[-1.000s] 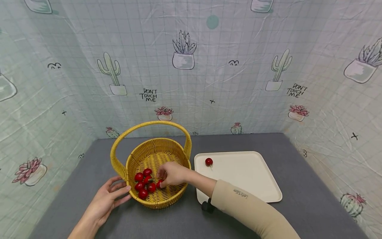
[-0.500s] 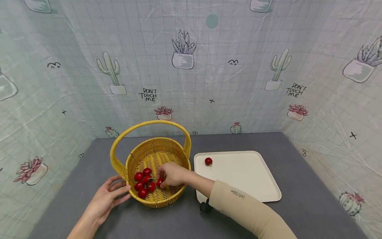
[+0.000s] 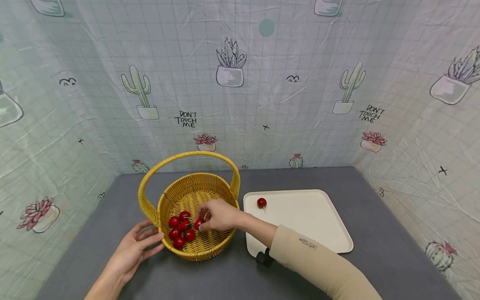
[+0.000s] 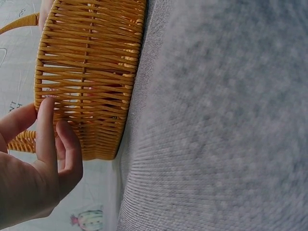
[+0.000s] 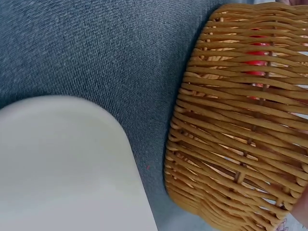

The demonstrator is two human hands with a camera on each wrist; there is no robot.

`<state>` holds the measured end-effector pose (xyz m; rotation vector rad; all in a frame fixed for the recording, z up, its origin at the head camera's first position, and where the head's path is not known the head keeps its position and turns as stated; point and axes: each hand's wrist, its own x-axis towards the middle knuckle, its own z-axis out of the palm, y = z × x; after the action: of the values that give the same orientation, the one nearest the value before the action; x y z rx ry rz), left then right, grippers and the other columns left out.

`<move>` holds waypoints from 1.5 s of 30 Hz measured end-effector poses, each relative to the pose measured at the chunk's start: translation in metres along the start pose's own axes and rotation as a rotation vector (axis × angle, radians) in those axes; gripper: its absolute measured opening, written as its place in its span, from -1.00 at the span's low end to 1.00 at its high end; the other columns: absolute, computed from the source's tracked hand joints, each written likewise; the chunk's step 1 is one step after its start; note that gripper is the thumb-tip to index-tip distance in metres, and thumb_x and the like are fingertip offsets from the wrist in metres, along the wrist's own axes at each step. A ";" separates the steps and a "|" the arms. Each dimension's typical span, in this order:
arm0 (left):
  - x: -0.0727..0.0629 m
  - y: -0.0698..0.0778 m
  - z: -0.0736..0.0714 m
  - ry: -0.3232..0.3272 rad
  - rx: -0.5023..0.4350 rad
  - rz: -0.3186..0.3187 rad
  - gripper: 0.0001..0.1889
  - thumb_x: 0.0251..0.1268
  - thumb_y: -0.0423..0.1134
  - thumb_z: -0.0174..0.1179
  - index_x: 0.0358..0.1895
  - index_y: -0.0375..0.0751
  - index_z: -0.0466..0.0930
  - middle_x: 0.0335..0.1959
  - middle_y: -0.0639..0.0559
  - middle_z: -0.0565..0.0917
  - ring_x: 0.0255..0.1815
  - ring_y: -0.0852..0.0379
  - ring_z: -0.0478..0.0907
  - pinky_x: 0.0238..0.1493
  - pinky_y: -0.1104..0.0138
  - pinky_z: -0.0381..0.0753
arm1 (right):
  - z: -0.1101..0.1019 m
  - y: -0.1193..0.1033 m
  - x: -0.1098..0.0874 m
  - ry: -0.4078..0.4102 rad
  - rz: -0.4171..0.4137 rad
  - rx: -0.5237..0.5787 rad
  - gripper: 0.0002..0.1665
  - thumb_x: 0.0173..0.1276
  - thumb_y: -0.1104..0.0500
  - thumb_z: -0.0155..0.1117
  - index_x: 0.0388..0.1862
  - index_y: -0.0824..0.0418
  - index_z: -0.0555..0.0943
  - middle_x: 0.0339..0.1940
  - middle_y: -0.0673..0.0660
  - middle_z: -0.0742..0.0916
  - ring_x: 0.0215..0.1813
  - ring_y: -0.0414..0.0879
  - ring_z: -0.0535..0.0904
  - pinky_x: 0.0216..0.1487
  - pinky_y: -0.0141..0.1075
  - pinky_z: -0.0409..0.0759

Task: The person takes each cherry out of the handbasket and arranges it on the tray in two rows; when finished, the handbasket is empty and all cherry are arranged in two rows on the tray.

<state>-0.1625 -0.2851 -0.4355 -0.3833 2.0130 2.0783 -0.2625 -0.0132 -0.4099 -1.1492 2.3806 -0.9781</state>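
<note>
A yellow woven basket (image 3: 198, 250) with a tall arched handle stands at the left of the middle. Several red cherries (image 3: 178, 243) lie grouped in its left part. My right hand (image 3: 219, 214) reaches over the rim and pinches one cherry (image 3: 198, 224) between thumb and fingers, just right of the group. My left hand (image 3: 133, 250) is at the basket's left side, its fingertips touching the rim and outer wall; the left wrist view shows its fingers (image 4: 46, 127) against the weave. The right wrist view has the basket wall covering most of my right hand.
A cream tray (image 3: 300, 216) lies to the right of the basket, partly under my right forearm. One cherry (image 3: 261, 203) with a stem sits near its far left corner. Behind the grey table (image 3: 210, 283) hangs a cactus-print cloth (image 3: 262, 100).
My right hand has lifted slightly and shifted a little left and away from me, the pinched cherry moving along. My left hand and the basket have stayed in place.
</note>
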 end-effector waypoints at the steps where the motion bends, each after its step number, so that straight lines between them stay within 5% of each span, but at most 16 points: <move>1: 0.000 0.000 0.000 0.000 0.001 0.002 -0.11 0.46 -0.31 0.31 0.61 -0.29 -0.13 0.21 -0.20 0.43 0.02 0.09 0.67 0.14 0.12 0.71 | -0.001 0.000 -0.001 0.008 -0.003 0.006 -0.74 0.35 0.24 0.50 -0.02 0.22 0.70 -0.20 -0.06 0.72 -0.22 -0.30 0.63 -0.19 -0.52 0.61; 12: 0.000 -0.001 0.000 -0.001 0.009 0.006 -0.12 0.47 -0.30 0.30 0.61 -0.29 -0.13 0.18 -0.17 0.45 0.02 0.08 0.67 0.14 0.12 0.71 | -0.013 0.001 -0.015 0.031 -0.059 0.081 -0.77 0.38 0.22 0.44 0.00 0.14 0.70 -0.23 -0.08 0.74 -0.20 -0.29 0.57 -0.18 -0.45 0.59; 20: 0.000 -0.001 0.000 0.001 0.004 0.000 -0.12 0.47 -0.30 0.30 0.62 -0.30 -0.14 0.19 -0.18 0.46 0.02 0.07 0.67 0.13 0.13 0.72 | -0.021 0.002 -0.031 0.069 -0.041 0.239 -0.73 0.45 0.17 0.40 0.09 0.15 0.70 -0.05 -0.13 0.71 0.00 -0.21 0.67 0.13 -0.36 0.66; 27: 0.000 -0.001 0.000 0.004 0.001 0.009 -0.12 0.48 -0.31 0.29 0.62 -0.30 -0.14 0.19 -0.17 0.45 0.01 0.07 0.67 0.13 0.13 0.72 | -0.026 0.005 -0.048 0.068 -0.029 0.363 -0.70 0.47 0.21 0.36 0.15 0.15 0.70 0.02 -0.03 0.73 0.00 -0.10 0.70 0.00 -0.35 0.71; 34: 0.000 -0.001 0.002 0.012 -0.003 0.011 -0.14 0.48 -0.32 0.28 0.62 -0.29 -0.13 0.18 -0.17 0.44 0.01 0.09 0.66 0.15 0.12 0.71 | -0.032 0.008 -0.061 0.049 -0.007 0.487 -0.67 0.52 0.29 0.26 0.22 0.26 0.65 -0.05 0.18 0.76 -0.06 0.04 0.75 0.10 -0.07 0.74; 45: -0.002 -0.001 0.002 0.007 -0.002 0.008 -0.13 0.48 -0.32 0.27 0.62 -0.29 -0.14 0.18 -0.18 0.44 0.01 0.09 0.66 0.15 0.12 0.71 | -0.039 0.017 -0.073 0.092 0.036 0.451 -0.70 0.38 0.21 0.48 0.07 0.17 0.72 -0.09 0.04 0.72 -0.16 -0.10 0.61 -0.12 -0.35 0.67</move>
<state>-0.1600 -0.2833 -0.4356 -0.3838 2.0195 2.0862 -0.2479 0.0687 -0.3948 -0.9020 2.0793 -1.4845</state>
